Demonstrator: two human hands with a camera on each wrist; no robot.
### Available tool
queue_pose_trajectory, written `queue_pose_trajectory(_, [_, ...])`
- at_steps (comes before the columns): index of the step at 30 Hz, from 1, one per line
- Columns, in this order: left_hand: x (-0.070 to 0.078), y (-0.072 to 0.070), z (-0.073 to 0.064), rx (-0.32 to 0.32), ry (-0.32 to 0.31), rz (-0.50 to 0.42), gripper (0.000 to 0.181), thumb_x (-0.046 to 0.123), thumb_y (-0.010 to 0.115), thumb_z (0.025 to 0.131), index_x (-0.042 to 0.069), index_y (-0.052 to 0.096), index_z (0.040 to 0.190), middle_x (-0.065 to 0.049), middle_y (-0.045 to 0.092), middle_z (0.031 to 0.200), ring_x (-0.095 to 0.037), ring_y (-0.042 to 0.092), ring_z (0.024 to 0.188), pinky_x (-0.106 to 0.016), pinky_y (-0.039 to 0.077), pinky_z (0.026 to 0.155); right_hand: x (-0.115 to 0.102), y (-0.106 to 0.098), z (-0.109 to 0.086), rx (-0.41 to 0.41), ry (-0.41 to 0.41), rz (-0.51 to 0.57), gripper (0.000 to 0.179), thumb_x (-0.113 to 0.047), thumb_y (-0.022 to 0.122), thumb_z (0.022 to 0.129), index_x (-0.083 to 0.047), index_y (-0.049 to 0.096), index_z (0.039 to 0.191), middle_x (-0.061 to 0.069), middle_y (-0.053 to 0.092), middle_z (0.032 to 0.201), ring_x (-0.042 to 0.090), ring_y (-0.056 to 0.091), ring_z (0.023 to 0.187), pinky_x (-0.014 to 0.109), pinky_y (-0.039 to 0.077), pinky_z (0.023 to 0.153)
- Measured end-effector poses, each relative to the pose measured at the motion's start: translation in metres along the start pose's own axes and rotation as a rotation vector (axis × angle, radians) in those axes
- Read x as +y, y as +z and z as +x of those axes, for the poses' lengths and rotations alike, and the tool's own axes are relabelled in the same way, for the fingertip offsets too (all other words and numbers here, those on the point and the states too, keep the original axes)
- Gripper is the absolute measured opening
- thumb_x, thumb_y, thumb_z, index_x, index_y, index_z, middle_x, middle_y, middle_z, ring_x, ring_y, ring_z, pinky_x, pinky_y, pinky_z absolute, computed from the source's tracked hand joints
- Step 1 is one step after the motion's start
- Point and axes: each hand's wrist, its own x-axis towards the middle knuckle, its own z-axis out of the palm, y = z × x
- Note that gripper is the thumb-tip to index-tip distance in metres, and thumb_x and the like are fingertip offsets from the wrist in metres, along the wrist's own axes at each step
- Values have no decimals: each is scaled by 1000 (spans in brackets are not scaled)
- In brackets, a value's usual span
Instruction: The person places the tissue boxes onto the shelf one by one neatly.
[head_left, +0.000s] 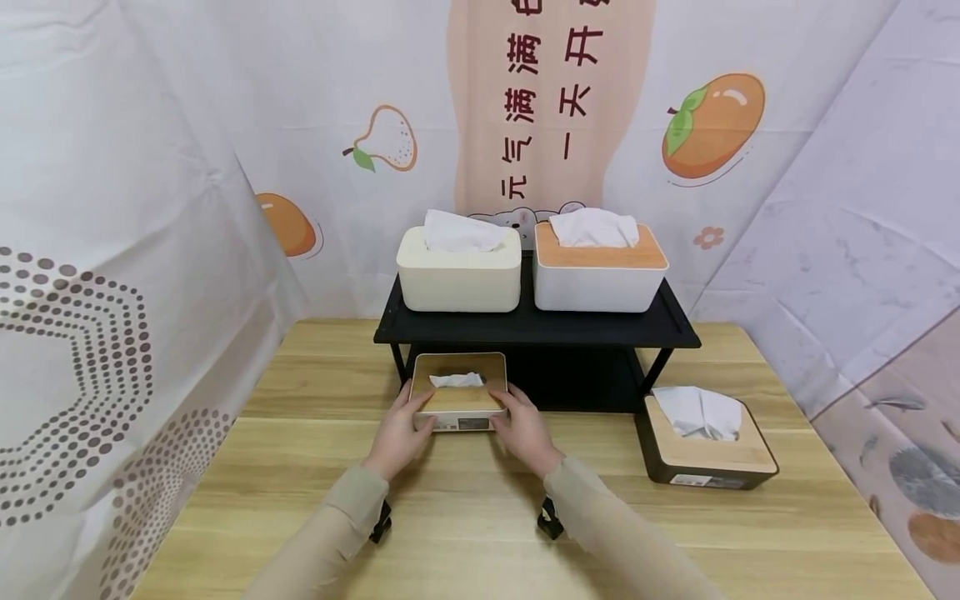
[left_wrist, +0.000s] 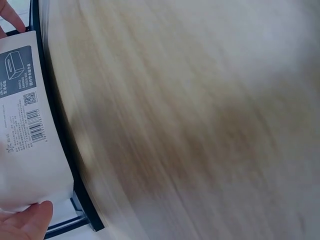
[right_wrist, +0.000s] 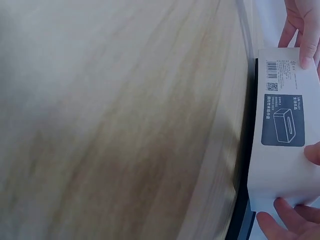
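Between both hands is a small white tissue box point(head_left: 459, 420) with a wood-look lid and a tissue poking from its slot, at the front of the rack's lower shelf. My left hand point(head_left: 397, 440) grips its left end, thumb at the front edge. On the opposite end my right hand point(head_left: 528, 435) holds the box the same way. The wrist views show its white face with a dark label point(right_wrist: 283, 120) and a barcode point(left_wrist: 35, 125). Most of the left hand's fingers are hidden behind the box in the head view.
A black two-tier rack point(head_left: 480, 327) stands at the back of the wooden table point(head_left: 480, 517). On its top are a cream tissue box point(head_left: 459, 287) and a white one with an orange-brown lid point(head_left: 598, 287). A dark tissue box point(head_left: 712, 454) sits at the right.
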Motion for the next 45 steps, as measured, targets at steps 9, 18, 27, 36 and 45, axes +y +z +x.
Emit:
queue_pose_trajectory(9, [5,-8,-6,58,76,63,45,14,66,88,2,55,129,-34,31,145,-48,45,123,-54,44,95,-5,-11,-4,57,-97,-86,42,-15,70,85,-7,59,125,28,44,139,46,50,120,54,48,92])
queue_pose_trajectory(18, [16,-22,-33,24,184,282,51,22,65,89,1,50,134,-30,31,147,-52,16,138,-71,13,106,-16,-25,-27,28,-277,-233,52,-11,75,78,-10,57,127,20,40,145,45,32,132,66,20,106])
queue_pose_trajectory(27, [17,-10,-56,-159,204,507,68,47,53,93,17,29,150,-18,15,157,-46,1,143,-77,-3,100,-23,-17,-44,-146,-309,-516,72,-28,74,78,-25,42,143,15,33,151,44,19,140,74,14,100])
queue_pose_trajectory(36, [16,-6,-62,-147,193,507,68,47,55,92,18,32,149,-18,17,157,-48,4,142,-77,-2,100,-24,-12,-49,-236,-260,-553,71,-31,69,83,-26,36,146,14,27,154,44,17,141,74,11,103])
queue_pose_trajectory(45, [13,-2,-66,-142,179,492,65,46,55,92,20,34,148,-19,12,157,-45,2,143,-76,-2,102,-24,-12,-54,-219,-276,-557,72,-29,70,82,-26,37,146,16,26,154,46,18,141,74,11,102])
